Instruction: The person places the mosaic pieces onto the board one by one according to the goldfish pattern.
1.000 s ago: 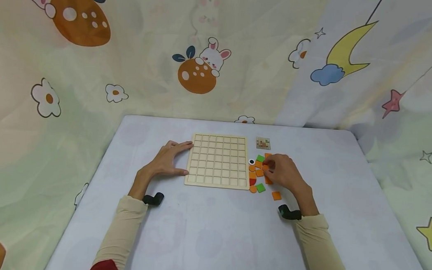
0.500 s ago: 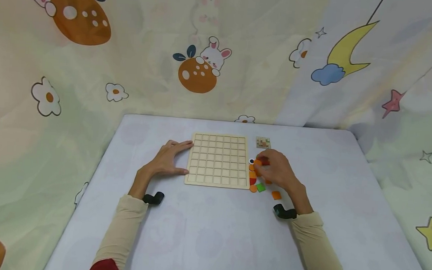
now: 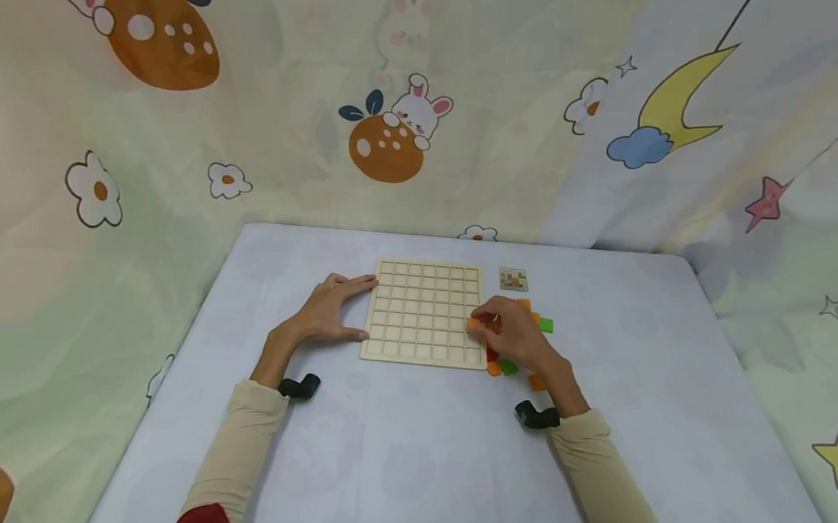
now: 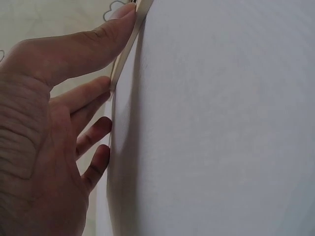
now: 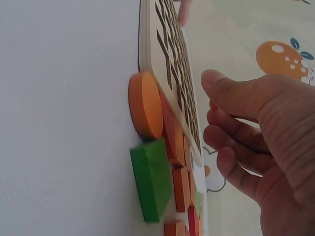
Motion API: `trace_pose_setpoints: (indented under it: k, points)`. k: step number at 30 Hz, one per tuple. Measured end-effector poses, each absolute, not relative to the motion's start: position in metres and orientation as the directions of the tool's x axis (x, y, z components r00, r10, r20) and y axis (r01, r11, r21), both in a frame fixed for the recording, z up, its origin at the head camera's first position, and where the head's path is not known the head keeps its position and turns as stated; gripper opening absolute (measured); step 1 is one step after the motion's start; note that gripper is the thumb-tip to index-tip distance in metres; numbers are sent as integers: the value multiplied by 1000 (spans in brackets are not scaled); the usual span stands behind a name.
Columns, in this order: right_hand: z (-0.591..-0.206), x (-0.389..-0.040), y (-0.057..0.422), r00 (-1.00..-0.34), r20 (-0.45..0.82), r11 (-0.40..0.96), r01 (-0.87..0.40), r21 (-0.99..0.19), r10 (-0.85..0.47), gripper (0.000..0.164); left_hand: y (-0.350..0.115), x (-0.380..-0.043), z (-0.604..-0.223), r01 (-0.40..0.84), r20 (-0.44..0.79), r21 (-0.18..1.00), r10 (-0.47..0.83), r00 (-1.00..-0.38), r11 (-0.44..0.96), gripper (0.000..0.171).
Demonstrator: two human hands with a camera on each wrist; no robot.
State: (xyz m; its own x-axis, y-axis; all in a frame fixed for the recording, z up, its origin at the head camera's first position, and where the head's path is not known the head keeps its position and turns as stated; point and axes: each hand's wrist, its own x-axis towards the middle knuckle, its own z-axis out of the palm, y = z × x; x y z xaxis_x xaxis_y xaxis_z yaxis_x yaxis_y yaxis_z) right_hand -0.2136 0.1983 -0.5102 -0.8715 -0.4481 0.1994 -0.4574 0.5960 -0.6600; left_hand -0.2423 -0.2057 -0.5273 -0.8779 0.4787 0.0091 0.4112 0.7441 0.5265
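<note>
A light wooden grid board lies on the table with bare square cells. My left hand rests at its left edge, thumb near the front corner and fingers farther back; in the left wrist view, thumb and fingertips of the left hand meet the board's rim. Over the board's right edge, my right hand pinches a small orange tile, mostly hidden by thumb and fingertips. The right wrist view shows the right hand raised beside the board, a sliver of orange between thumb and forefinger.
Loose tiles crowd the board's right side, among them a round orange tile, a green tile and another green tile. Behind them lies a small patterned card. A printed cloth hangs behind the white table.
My right hand has moved left from the loose tiles to the board's right edge, carrying an orange tile. A green tile now shows to its right. The left hand has stayed put.
</note>
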Motion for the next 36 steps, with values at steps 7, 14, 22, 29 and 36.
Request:
trace_pose_setpoints:
  k: [7, 14, 22, 29, 36]
  points:
    - [-512, -217, 185, -862, 186, 585, -464, -666, -472, 24, -206, -242, -526, 407, 8, 531, 475, -880, 743, 107]
    - [-511, -213, 175, -849, 178, 548, -467, -694, -498, 25, -204, -241, -529, 433, 34, 522, 489, -871, 735, 106]
    - [-511, -214, 160, -826, 219, 533, -513, -673, -519, 24, -205, -238, -525, 420, 33, 524, 475, -879, 741, 105]
    - [-510, -215, 146, -816, 211, 533, -523, -665, -538, 23, -205, -240, -527, 424, 38, 522, 477, -878, 740, 104]
    - [-508, -220, 126, -801, 191, 540, -537, -648, -567, 22, -204, -239, -525, 416, 24, 507, 470, -882, 755, 105]
